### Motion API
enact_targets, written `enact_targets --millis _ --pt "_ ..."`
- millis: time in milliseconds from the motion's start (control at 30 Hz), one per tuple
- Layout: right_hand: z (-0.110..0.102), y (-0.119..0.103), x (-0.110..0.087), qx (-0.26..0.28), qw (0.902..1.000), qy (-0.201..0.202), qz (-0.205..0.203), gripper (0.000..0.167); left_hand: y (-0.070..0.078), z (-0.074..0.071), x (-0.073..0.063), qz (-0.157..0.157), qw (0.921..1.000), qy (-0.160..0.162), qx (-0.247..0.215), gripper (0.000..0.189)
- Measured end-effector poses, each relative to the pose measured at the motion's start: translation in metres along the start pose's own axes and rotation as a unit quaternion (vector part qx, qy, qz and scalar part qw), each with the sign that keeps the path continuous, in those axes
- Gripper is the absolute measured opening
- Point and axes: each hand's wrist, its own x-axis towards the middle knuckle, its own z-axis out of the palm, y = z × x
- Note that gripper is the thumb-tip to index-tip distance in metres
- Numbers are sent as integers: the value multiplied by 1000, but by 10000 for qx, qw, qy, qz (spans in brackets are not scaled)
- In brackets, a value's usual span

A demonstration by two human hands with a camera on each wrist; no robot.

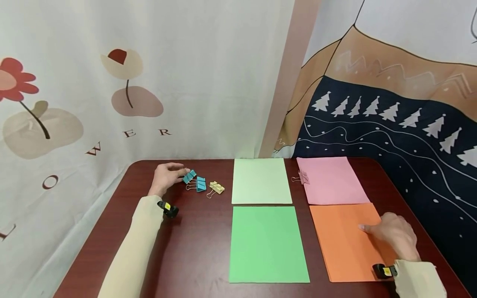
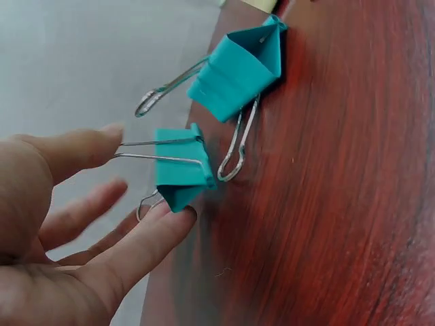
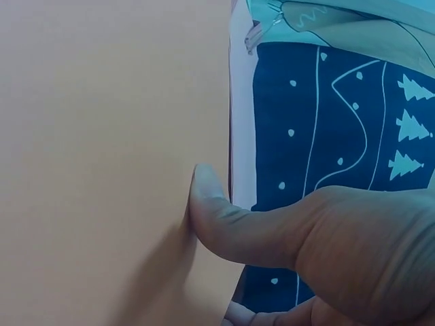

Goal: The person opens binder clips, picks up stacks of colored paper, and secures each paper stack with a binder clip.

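At the table's far left, my left hand pinches a teal binder clip between thumb and fingers, the thumb at its wire handle. A second teal binder clip lies right beside it, handles spread. Just right of these is a pale yellow binder clip. My right hand grips the right edge of the orange paper, with the thumb on its upper face and the other fingers mostly hidden behind it. In the right wrist view the orange sheet fills the left half.
Pink paper lies behind the orange, a pink binder clip on its left edge. Light green paper and brighter green paper form a column to the left. A printed curtain hangs along the table's back edge.
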Motion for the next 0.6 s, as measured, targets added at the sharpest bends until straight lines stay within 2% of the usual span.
enact_targets --millis 167,233,433,600 --pt "-2 0 2 -39 10000 -34 52 97 1 -2 -1 -234 9991 -66 -345 68" --pt "-1 -1 3 45 9999 -68 149 97 0 -3 -2 -336 9982 -121 -486 69" --pt "1 -2 1 291 9990 -138 299 81 -2 -5 -6 -458 9969 -223 -591 66" --pt "0 -1 2 371 9991 -56 191 88 -3 -5 -8 -406 9972 -293 -561 67"
